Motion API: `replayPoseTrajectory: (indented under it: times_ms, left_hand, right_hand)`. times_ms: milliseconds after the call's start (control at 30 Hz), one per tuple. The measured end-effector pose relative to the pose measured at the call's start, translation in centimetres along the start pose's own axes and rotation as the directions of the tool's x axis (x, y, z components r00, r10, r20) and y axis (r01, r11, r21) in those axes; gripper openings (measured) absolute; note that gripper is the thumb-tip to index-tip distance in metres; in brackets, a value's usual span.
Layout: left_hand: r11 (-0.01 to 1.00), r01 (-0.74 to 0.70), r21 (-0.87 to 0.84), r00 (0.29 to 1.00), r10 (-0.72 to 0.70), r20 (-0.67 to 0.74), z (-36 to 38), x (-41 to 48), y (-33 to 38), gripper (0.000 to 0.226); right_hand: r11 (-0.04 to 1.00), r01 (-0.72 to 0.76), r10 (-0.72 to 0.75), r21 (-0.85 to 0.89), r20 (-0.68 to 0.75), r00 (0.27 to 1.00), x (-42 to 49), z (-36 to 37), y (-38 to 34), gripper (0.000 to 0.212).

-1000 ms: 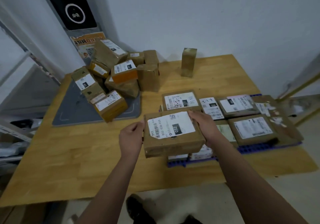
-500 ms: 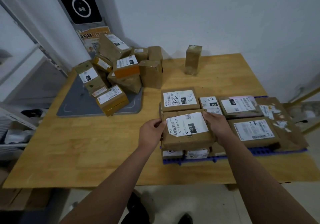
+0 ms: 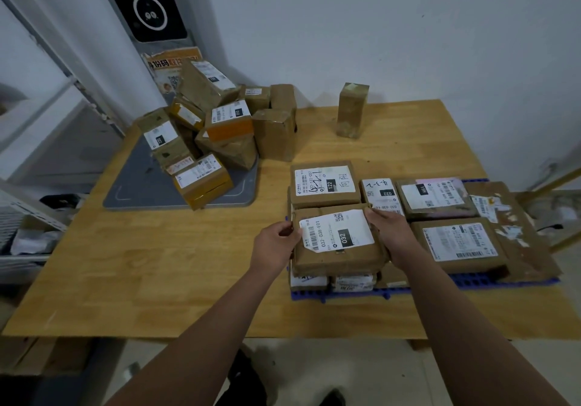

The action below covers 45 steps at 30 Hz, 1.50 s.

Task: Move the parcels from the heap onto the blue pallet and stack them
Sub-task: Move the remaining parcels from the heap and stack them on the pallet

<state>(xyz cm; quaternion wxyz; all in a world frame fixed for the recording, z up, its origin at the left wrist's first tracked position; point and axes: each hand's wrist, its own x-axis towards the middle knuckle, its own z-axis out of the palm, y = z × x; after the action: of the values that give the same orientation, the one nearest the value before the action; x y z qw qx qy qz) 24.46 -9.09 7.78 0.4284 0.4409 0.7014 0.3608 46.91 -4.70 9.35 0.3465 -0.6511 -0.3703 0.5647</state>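
Observation:
A flat brown parcel (image 3: 338,256) with a white "032" label lies on top of lower parcels at the front left of the blue pallet (image 3: 471,281). My left hand (image 3: 275,243) grips its left edge and my right hand (image 3: 390,232) grips its right edge. Behind it sits a parcel labelled "122" (image 3: 323,184). To the right, several flat parcels (image 3: 459,243) cover the pallet. The heap of brown parcels (image 3: 220,129) is piled on a grey mat (image 3: 141,192) at the back left of the wooden table (image 3: 157,264).
One tall parcel (image 3: 352,110) stands alone near the wall at the back. White shelving (image 3: 28,217) runs along the left of the table. A dark panel with a ring (image 3: 147,9) leans in the corner behind the heap. My feet show below the table's front edge.
Both hands carried the "032" parcel forward and down onto the pallet's front-left stack, where it now rests flat in front of the "122" parcel.

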Motion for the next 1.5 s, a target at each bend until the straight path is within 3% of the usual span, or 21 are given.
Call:
replayPoseTrajectory:
  times_ms: [300,500,667,767,1233,1500]
  left_hand:
    - [0.999,-0.047,0.002,0.999,0.047,-0.025,-0.4,0.0,0.0,0.015]
    - [0.971,-0.087,0.221,0.996,0.09,-0.003,-0.7,-0.1,0.4,0.046]
    - [0.98,-0.046,0.191,0.996,0.058,-0.062,-1.5,0.2,0.8,0.055]
    - [0.987,-0.048,0.151,0.998,0.054,-0.032,-2.4,0.7,1.2,0.057]
    - [1.0,-0.001,0.007,0.988,0.002,-0.157,-13.1,6.4,-0.2,0.054]
    - [1.0,0.0,0.023,0.991,0.003,-0.135,-19.1,12.1,-1.5,0.048]
  right_hand:
    - [0.984,0.079,-0.077,-0.16,0.018,0.997,-0.2,0.5,-0.1,0.036]
    - [0.943,0.145,-0.165,-0.301,-0.04,0.986,-0.2,0.9,-0.7,0.059]
    - [0.726,0.313,-0.432,-0.612,-0.052,0.9,-1.3,2.9,-2.1,0.058]
    - [0.606,0.393,-0.512,-0.692,0.039,0.858,-1.8,5.1,-2.7,0.056]
    - [0.586,0.504,-0.52,-0.634,0.183,0.834,0.3,16.0,-9.3,0.059]
    - [0.543,0.456,-0.467,-0.705,0.197,0.862,6.0,23.2,-14.0,0.063]
